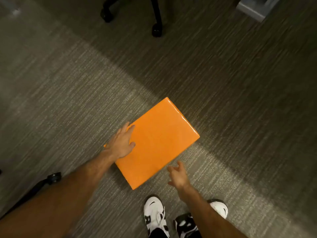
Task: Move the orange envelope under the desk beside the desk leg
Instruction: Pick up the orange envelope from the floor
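The orange envelope [154, 143] lies flat on the carpet [68, 83], just beyond the person's shoes [154, 215]. The left hand [121, 143] rests spread on its left edge; the right hand [178, 176] hovers half-curled near its right side, touching nothing. Glossy and padded-looking, it probably handles light but slippery, so gripping opposite edges seems safest.

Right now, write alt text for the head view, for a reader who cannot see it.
A person bends over an orange envelope lying flat on grey carpet, left hand resting on its near-left edge while the right hand hovers open beside its near-right edge. White-and-black sneakers show below; the black wheeled base of an office chair stands beyond.
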Tool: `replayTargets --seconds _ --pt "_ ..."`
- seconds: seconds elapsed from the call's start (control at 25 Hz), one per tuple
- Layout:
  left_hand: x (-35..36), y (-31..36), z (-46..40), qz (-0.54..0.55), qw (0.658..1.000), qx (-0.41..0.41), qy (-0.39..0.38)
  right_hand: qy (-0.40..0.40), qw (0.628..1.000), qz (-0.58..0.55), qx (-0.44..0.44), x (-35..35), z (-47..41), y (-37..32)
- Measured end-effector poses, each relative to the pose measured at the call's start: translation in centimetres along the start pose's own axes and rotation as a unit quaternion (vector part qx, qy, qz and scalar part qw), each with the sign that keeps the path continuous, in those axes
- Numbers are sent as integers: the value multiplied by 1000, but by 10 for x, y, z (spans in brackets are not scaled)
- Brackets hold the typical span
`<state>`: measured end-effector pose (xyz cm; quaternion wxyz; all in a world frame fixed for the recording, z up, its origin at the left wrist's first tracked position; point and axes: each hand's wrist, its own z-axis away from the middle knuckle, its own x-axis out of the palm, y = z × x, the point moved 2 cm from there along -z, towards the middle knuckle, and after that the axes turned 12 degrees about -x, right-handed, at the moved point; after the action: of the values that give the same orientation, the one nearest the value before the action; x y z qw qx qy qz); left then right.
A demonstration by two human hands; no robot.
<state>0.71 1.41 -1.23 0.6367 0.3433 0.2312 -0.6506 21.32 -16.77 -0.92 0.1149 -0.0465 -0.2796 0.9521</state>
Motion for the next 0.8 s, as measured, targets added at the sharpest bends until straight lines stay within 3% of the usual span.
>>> replayTargets --seconds 0.28,0.44,0.64,0.8 --pt "51 -32 -49 26 989 -139 -50 -1 994 -102 34 15 -60 37" --pt "57 -40 -59 92 983 -150 -56 8 971 -233 53 10 -69 43" --pt "68 -19 -30 196 964 -136 -113 76 978 -192 9 -38 -60 23" --pt "61 37 -4 279 949 -128 -79 140 975 -173 -25 -87 -45 -8"
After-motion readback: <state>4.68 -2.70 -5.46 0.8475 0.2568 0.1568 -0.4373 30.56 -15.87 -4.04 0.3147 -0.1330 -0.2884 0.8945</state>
